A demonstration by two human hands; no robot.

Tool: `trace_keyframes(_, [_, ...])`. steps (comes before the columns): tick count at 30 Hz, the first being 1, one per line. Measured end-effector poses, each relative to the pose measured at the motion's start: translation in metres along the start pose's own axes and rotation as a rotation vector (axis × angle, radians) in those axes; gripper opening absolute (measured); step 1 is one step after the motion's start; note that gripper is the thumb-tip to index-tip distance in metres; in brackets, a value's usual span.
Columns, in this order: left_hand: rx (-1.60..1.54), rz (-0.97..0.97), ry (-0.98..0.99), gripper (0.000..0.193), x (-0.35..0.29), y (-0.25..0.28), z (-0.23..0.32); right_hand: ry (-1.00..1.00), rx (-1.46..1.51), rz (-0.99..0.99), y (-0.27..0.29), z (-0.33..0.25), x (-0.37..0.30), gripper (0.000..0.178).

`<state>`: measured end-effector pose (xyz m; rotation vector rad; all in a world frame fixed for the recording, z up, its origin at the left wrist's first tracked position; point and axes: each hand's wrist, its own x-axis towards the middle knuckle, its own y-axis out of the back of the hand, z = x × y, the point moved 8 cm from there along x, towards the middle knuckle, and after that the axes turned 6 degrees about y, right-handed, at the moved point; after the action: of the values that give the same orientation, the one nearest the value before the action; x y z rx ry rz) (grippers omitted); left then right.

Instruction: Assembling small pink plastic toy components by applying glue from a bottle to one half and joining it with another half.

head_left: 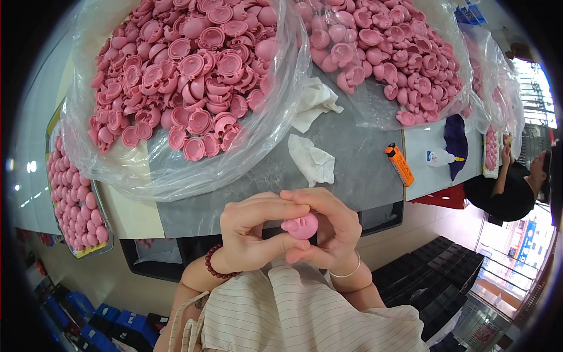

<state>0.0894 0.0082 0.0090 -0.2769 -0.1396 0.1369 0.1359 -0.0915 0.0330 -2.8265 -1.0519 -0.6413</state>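
Observation:
Between my two hands, near the table's front edge, is a small rounded pink plastic piece point(302, 227) with a raised bit on its left side. My left hand point(251, 226), with a dark red bead bracelet at the wrist, pinches it from the left with thumb and index finger. From the right, my right hand point(331, 229) closes thumb and fingers around its other side; a pale bangle circles that wrist. Beyond my hands lies a crumpled white cloth point(312, 161). A large heap of pink plastic half-shells point(193, 67) fills a clear plastic bag point(176, 188) at the far left.
Another bag of pink parts point(404, 53) sits at the far right. An orange box cutter point(399, 165), a small white bottle point(440, 157) and a dark purple cloth point(455, 144) lie to the right. A tray of pink domes point(76, 193) stands left. Another person point(510, 188) is at far right.

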Motion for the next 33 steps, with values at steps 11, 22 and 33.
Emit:
trace_keyframes(11, [-0.772,-0.390,0.596,0.035,-0.019,-0.041,-0.031,0.305,-0.043,-0.121,0.006,-0.031,0.009,0.057])
trace_keyframes(22, [-0.729,-0.434,0.581,0.053,-0.021,-0.047,-0.037,0.189,-0.100,-0.045,0.009,-0.026,0.004,0.049])
trace_keyframes(33, [-0.718,-0.394,0.546,0.037,-0.022,-0.045,-0.034,0.213,-0.129,-0.016,0.009,-0.027,0.003,0.044])
